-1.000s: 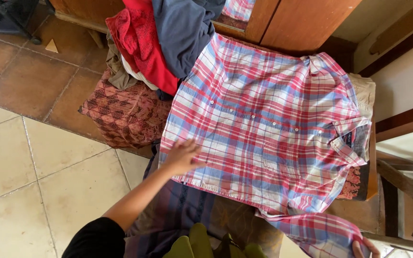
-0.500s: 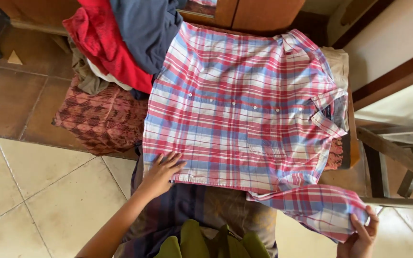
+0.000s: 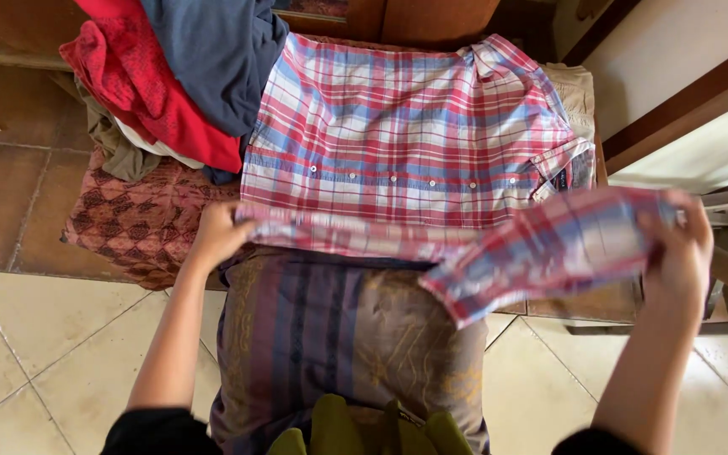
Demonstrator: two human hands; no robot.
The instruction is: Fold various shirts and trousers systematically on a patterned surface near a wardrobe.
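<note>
Tiled floor below; on the bench, both hands grip the red-blue plaid cotton shirt (image 3: 406,152): left hand (image 3: 216,236) pinching its near hem, right hand (image 3: 676,253) clutching its sleeve.

Plaid shirt (image 3: 406,143) lies spread flat on a patterned cloth (image 3: 141,223) covering a low surface, collar end to the right, near edge folded up. Left hand (image 3: 216,236) grips that folded edge at the shirt's left corner; right hand (image 3: 676,253) holds a sleeve (image 3: 549,253) lifted off the surface at right. A pile of clothes (image 3: 179,76) lies left of the shirt, overlapping its far corner. Behind stands what appears to be a wooden cabinet (image 3: 431,17). Tiled floor (image 3: 44,337) lies nearest the viewer.
</note>
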